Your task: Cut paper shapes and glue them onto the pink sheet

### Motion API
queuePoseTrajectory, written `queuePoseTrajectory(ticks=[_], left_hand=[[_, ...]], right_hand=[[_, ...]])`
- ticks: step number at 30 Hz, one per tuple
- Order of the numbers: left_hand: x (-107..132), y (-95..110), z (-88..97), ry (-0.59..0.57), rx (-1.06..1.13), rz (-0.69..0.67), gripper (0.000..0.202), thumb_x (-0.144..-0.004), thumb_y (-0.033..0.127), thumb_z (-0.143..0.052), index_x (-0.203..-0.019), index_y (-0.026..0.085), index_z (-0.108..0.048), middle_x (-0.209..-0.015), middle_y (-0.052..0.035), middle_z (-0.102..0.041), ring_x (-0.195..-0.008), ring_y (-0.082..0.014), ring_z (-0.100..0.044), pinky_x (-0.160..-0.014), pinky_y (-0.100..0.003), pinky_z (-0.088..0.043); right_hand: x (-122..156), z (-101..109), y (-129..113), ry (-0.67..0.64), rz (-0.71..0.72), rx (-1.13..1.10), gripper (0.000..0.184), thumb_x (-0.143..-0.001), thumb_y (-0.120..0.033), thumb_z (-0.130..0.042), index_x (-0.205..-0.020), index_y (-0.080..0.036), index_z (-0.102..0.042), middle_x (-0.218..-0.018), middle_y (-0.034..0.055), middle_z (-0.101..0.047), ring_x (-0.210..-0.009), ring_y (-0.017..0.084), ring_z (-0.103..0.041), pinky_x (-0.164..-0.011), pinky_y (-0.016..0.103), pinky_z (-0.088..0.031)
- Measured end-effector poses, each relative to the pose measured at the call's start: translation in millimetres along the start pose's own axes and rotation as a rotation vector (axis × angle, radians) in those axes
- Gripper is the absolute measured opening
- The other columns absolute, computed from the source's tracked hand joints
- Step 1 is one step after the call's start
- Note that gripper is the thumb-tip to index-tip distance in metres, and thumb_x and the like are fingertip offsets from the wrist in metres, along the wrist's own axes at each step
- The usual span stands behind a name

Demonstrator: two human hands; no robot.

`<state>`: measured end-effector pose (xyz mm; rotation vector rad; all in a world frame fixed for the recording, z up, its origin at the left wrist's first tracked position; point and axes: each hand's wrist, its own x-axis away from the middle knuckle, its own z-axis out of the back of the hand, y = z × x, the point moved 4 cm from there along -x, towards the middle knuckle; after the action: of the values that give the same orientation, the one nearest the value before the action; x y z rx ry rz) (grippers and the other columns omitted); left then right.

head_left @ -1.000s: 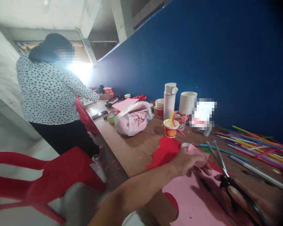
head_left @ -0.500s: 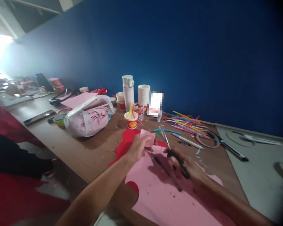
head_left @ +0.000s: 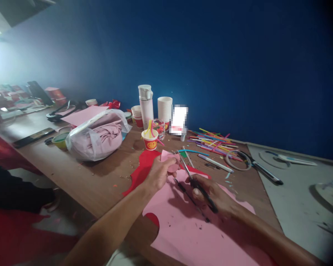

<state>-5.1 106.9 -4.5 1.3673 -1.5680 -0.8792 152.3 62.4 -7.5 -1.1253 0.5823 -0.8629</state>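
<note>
Head view, right hand part-covering scissors, pink sheet cropped

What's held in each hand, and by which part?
Left hand: small pink paper, thumb across its face. Right hand: scissors, by the black handles.

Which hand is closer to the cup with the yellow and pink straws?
Left. The left hand, pinching a pink paper piece, is just in front of the cup; the right hand, holding the scissors, is farther off to the front right.
</note>
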Motion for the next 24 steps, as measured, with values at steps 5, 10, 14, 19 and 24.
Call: queuePoseTrajectory(ticks=[5, 10, 14, 19, 24], left_hand=[[2.7, -4.2, -1.0, 0.009, -0.026, 0.08, 0.017, -0.064, 0.026, -0.064, -0.074, 0.013, -0.058, -0.06, -0.0005, -0.058, -0.046, -0.0089, -0.052, -0.039, -0.02, -0.043], [4.1, -7.0, -1.7, -0.019, -0.062, 0.069, 0.023, -0.066, 0.031, -0.065, -0.075, 0.011, -0.059, -0.064, -0.0028, -0.06, -0.048, -0.0105, -0.055, -0.04, -0.021, -0.045], [6.2, -5.8, -4.8, -0.051, -0.085, 0.04, 0.021, -0.067, 0.029, -0.063, -0.076, 0.01, -0.059, -0.062, -0.0028, -0.06, -0.045, -0.0101, -0.054, -0.039, -0.022, -0.044], [8.5, -4.9, -7.9, -0.067, -0.086, 0.055, 0.023, -0.068, 0.028, -0.062, -0.081, 0.01, -0.059, -0.06, -0.0039, -0.06, -0.051, -0.0132, -0.057, -0.039, -0.021, -0.044], [8.2, -6.8, -9.2, -0.074, -0.075, 0.04, 0.021, -0.068, 0.027, -0.061, -0.08, 0.01, -0.058, -0.059, -0.0042, -0.059, -0.054, -0.0149, -0.058, -0.039, -0.022, -0.045]], right_hand=[[2.2, 0.1, -5.2, 0.03, -0.066, 0.024, 0.036, -0.081, -0.052, -0.046, -0.09, -0.018, -0.054, -0.077, 0.001, -0.06, -0.067, 0.015, -0.054, -0.057, 0.023, -0.041], [1.5, -0.5, -4.8, 0.031, -0.043, -0.002, 0.037, -0.081, -0.052, -0.046, -0.095, -0.019, -0.055, -0.076, 0.0004, -0.059, -0.066, 0.014, -0.052, -0.06, 0.024, -0.042], [1.4, 0.6, -5.7, 0.068, -0.051, 0.019, 0.04, -0.08, -0.054, -0.047, -0.096, -0.018, -0.056, -0.077, 0.0015, -0.058, -0.069, 0.016, -0.053, -0.061, 0.025, -0.044], [2.4, 1.7, -8.2, 0.105, -0.091, 0.077, 0.044, -0.08, -0.057, -0.045, -0.096, -0.018, -0.058, -0.077, 0.0031, -0.06, -0.069, 0.018, -0.054, -0.057, 0.025, -0.044], [-0.1, 1.3, -4.5, 0.095, -0.058, 0.076, 0.048, -0.077, -0.062, -0.045, -0.091, -0.018, -0.058, -0.073, 0.0028, -0.058, -0.067, 0.017, -0.053, -0.057, 0.026, -0.044]])
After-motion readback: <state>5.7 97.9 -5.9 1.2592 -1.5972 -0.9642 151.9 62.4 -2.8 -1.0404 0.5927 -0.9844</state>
